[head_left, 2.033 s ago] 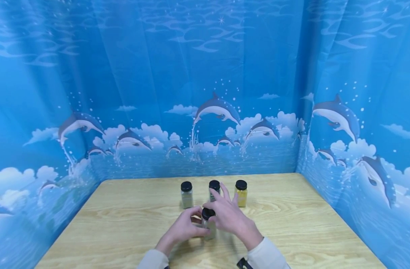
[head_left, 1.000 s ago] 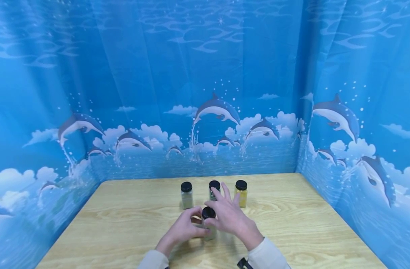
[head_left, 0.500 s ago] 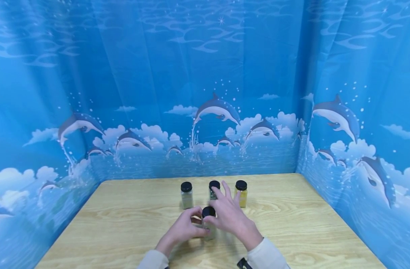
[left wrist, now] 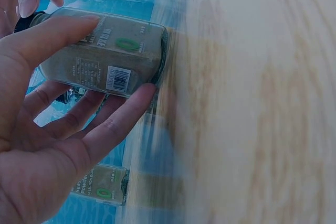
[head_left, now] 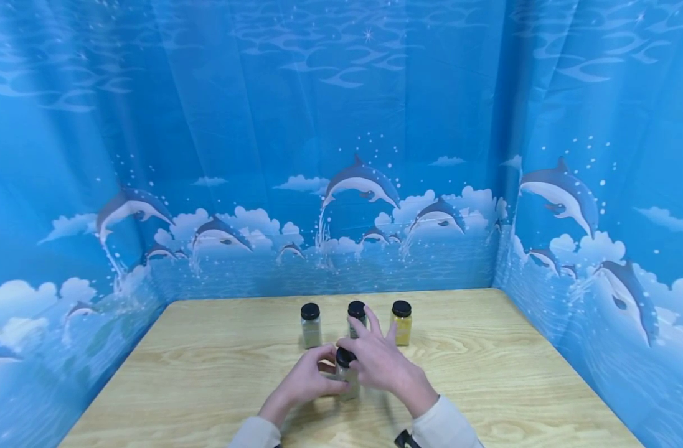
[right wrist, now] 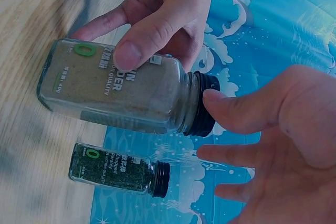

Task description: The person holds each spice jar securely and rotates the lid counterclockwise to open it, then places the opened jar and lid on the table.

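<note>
A square glass spice jar (head_left: 349, 386) of grey-brown powder stands upright near the middle of the table in the head view. My left hand (head_left: 306, 376) grips its body from the left, thumb on the near side and fingers behind. At its top, my right hand (head_left: 387, 364) holds the black screw lid (head_left: 344, 357) between thumb and index finger, the other fingers spread. In the right wrist view the right thumb lies on the lid's edge (right wrist: 207, 111), and the lid sits on the jar's neck. A barcode sticker (left wrist: 118, 79) shows on the jar in the left wrist view.
Behind the hands stand three similar black-lidded jars: a pale greenish one (head_left: 311, 326) at left, chopped parsley (right wrist: 113, 170) in the middle, partly covered by the right fingers, and a yellow one (head_left: 401, 325) at right. A blue dolphin curtain (head_left: 341, 267) borders the wooden table (head_left: 218, 373).
The right fingers open away from the lid's far side, then close back over it, the hand turning slightly to the left. The left hand and jar body stay put.
</note>
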### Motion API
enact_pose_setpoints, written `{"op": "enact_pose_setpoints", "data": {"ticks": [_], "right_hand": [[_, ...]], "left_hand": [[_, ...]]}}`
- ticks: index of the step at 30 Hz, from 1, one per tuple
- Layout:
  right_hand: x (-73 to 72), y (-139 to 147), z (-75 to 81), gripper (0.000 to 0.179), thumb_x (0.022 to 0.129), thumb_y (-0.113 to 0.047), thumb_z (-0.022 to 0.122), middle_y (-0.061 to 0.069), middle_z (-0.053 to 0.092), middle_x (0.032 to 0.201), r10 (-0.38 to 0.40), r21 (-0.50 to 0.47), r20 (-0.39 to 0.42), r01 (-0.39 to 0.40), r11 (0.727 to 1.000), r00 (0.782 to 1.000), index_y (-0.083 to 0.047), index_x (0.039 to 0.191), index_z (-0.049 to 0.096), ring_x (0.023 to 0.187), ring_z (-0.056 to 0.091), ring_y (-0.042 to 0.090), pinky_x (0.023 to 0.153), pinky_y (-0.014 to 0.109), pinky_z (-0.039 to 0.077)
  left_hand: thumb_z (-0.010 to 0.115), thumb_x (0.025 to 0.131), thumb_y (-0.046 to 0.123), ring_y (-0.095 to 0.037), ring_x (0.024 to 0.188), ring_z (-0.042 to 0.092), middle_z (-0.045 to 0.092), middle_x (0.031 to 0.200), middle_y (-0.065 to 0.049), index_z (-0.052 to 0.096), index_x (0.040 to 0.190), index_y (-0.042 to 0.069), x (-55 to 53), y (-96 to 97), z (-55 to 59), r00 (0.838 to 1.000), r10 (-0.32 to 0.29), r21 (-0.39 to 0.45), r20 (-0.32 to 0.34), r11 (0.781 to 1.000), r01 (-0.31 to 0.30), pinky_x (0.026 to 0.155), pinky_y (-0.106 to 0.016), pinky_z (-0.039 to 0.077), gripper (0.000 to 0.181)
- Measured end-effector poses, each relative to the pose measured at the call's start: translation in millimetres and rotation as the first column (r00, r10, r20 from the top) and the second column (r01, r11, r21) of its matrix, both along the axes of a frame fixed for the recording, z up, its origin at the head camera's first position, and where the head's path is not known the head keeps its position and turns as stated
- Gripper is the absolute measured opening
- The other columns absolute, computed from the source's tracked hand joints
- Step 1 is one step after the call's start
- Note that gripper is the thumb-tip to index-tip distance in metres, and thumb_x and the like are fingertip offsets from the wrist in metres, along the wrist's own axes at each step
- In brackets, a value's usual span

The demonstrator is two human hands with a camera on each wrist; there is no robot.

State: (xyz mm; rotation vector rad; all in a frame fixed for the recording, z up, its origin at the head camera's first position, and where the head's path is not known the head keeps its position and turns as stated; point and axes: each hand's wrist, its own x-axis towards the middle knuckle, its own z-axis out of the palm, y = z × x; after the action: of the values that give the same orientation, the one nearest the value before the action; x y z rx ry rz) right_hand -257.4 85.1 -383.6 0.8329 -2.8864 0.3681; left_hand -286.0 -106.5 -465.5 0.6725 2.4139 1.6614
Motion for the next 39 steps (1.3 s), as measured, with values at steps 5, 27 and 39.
{"op": "enact_pose_setpoints", "data": {"ticks": [5,27,39], "right_hand": [[0.2,0.0,-0.4,0.044,0.087,-0.009,0.079,0.019,0.039,0.164,0.002,-0.004,0.004,-0.002,1.0,1.0,-0.024,0.128,0.071,0.156,0.015,0.051,0.104,0.094,0.015],[-4.2,1.1,-2.2,0.048,0.091,-0.043,0.077,0.02,0.043,0.16,-0.021,-0.065,-0.018,0.02,0.998,1.0,-0.015,0.128,0.07,0.155,0.018,0.052,0.106,0.093,0.013],[-7.1,-2.4,-4.5,0.043,0.08,-0.046,0.086,0.017,0.05,0.156,-0.1,-0.109,-0.062,0.092,0.99,0.993,-0.013,0.107,0.077,0.153,0.025,0.051,0.105,0.093,0.016]], "left_hand": [[0.088,0.077,0.009,-0.022,0.106,0.069,0.069,0.112,-0.006,0.068,0.117,0.008,0.1,-0.3,-0.8,1.0,0.001,0.004,0.001,1.0,-0.001,0.089,-0.022,0.059,0.045],[0.087,0.078,0.013,-0.024,0.107,0.071,0.069,0.111,-0.006,0.067,0.105,0.009,-0.5,-0.6,-1.8,1.0,-0.01,-0.017,0.002,1.0,0.01,0.092,-0.034,0.062,0.034],[0.087,0.078,0.01,-0.024,0.107,0.071,0.069,0.108,-0.006,0.066,0.103,0.007,0.4,0.1,-0.3,1.0,-0.009,0.001,0.0,1.0,0.009,0.089,-0.025,0.06,0.032]]}}
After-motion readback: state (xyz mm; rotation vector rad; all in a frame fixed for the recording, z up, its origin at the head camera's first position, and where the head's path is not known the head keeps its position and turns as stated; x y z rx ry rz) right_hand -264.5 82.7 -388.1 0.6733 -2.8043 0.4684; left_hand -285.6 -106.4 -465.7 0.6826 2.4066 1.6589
